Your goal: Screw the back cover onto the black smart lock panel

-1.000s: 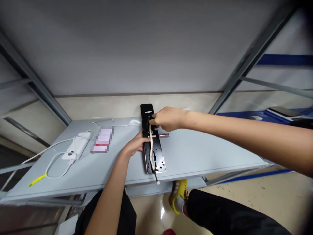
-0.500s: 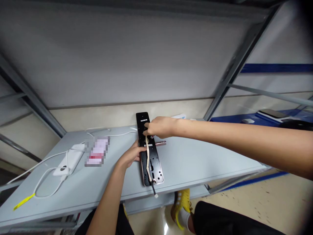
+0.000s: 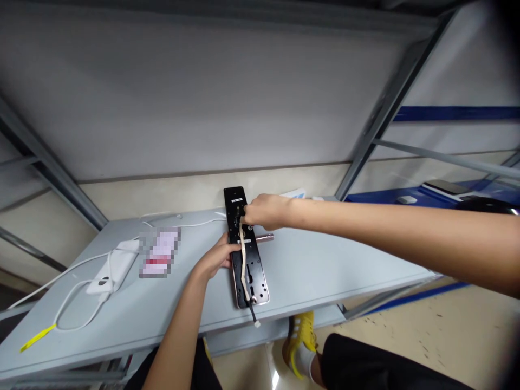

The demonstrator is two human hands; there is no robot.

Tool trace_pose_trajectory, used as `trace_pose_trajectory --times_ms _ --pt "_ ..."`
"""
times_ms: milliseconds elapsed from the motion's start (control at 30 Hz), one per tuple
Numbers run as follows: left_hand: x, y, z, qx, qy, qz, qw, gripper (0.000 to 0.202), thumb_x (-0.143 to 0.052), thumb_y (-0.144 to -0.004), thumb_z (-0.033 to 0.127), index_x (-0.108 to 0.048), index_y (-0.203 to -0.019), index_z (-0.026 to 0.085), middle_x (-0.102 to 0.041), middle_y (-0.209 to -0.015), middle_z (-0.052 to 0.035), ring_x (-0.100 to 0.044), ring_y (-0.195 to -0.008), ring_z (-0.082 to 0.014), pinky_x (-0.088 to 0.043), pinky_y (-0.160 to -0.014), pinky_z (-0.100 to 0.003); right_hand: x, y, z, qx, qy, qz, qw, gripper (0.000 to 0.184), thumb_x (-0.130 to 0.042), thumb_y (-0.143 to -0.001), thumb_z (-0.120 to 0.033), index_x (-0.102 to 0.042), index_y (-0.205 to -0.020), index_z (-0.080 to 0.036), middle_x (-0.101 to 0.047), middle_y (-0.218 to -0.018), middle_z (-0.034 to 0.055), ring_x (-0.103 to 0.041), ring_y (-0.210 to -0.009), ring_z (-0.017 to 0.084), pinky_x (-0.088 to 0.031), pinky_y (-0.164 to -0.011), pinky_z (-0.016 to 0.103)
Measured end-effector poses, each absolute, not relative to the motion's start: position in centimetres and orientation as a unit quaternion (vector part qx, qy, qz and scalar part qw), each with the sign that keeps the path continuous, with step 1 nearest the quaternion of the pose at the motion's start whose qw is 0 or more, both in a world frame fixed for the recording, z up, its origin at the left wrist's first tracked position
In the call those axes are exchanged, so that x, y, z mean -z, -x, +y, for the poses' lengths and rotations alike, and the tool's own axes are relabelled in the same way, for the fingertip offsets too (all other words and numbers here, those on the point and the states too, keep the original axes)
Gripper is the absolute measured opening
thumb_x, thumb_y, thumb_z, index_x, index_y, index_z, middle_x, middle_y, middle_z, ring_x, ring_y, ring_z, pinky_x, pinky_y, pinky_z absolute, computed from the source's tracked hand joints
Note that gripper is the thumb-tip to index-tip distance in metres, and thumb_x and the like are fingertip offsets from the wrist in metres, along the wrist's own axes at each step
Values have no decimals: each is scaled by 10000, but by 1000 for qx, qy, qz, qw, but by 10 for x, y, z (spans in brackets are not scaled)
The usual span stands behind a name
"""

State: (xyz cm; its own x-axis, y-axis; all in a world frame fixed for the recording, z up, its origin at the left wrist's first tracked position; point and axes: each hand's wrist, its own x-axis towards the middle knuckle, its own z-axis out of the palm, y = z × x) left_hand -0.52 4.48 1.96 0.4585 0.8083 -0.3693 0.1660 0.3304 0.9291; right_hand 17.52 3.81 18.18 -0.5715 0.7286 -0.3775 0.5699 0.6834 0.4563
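Observation:
A long black door lock panel point(image 3: 255, 257) lies with its back face up on the grey table, its handle point(image 3: 265, 238) sticking out to the right. My left hand point(image 3: 216, 256) is closed on the panel's left edge, thumb on top and fingers partly hidden underneath. My right hand point(image 3: 266, 211) is curled over the upper part, fingertips bunched beside a small dark stub point(image 3: 238, 212). Whatever they pinch is hidden. A beige-wrapped cable point(image 3: 244, 265) runs down the panel from near those fingertips, and its white connector point(image 3: 257, 323) hangs past the lower end.
A white power bank point(image 3: 116, 268) with a looped white cable and yellow tag point(image 3: 38, 338) lies left, beside a pixelated phone point(image 3: 162, 252). Behind the right forearm is a white and blue paper point(image 3: 294, 194). Metal posts point(image 3: 390, 103) frame the table; a blue surface point(image 3: 365, 198) stands right.
My right fingertips have drawn back slightly to the right and curled in, uncovering the dark stub. My left hand keeps its hold. The whole view has shifted a little.

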Motion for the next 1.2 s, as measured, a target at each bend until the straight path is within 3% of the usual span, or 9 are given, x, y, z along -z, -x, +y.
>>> trace_pose_trajectory --times_ms 100,200,333,500,700,867,1033,1200 --pt "-19 5 46 -229 -525 466 675 733 -783 -822 280 -521 -1505 239 -741 -894 -17 -713 -751 -201 -562 -684 -285 -178 -171 37 -129 -371 875 282 270 -652 -998 -162 -844 -1180 -106 -845 -1116 193 -811 -1004 326 -510 -741 371" --pt "-18 4 46 -242 -534 459 668 762 -777 -807 279 -509 -1519 234 -741 -906 -20 -712 -754 -199 -575 -690 -288 -178 -167 35 -117 -391 872 270 277 -661 -1003 -235 -855 -1128 -81 -843 -1127 220 -819 -1036 373 -528 -755 394" --pt "-13 2 48 -245 -532 466 663 747 -750 -778 284 -517 -1485 230 -738 -939 -29 -709 -770 -204 -594 -682 -302 -182 -164 34 -105 -393 873 269 250 -688 -959 -119 -852 -1145 -82 -845 -1144 212 -824 -1058 367 -533 -764 378" --pt "-11 2 49 -251 -532 471 657 706 -746 -755 280 -535 -1426 221 -718 -964 -32 -701 -804 -204 -579 -651 -282 -186 -159 29 -115 -386 880 251 392 -575 -940 75 -841 -1184 -77 -827 -1238 205 -817 -1026 297 -505 -738 337" --pt "-18 2 48 -243 -525 477 662 718 -736 -763 259 -525 -1449 226 -721 -907 -15 -684 -737 -186 -571 -640 -272 -176 -160 26 -123 -410 872 238 289 -615 -1027 -66 -841 -1207 -65 -814 -1242 247 -796 -1052 335 -503 -750 373" --pt "-17 3 49 -244 -524 474 665 740 -748 -772 254 -519 -1475 222 -729 -917 -13 -687 -735 -182 -564 -638 -264 -171 -165 35 -130 -389 883 229 296 -651 -964 10 -867 -1139 -92 -830 -1198 218 -783 -1035 327 -443 -707 363" --pt "-17 4 49 -245 -524 473 665 718 -743 -776 260 -529 -1461 222 -755 -960 -30 -699 -749 -188 -571 -655 -275 -176 -168 37 -140 -354 894 237 474 -596 -911 81 -843 -1251 -138 -795 -1261 166 -763 -893 258 -380 -652 361" --pt "-20 2 47 -242 -527 475 662 685 -749 -786 277 -545 -1438 227 -757 -964 -33 -715 -778 -199 -575 -659 -275 -180 -173 33 -135 -366 888 242 584 -541 -901 107 -804 -1341 -172 -750 -1340 157 -761 -887 236 -340 -638 361"
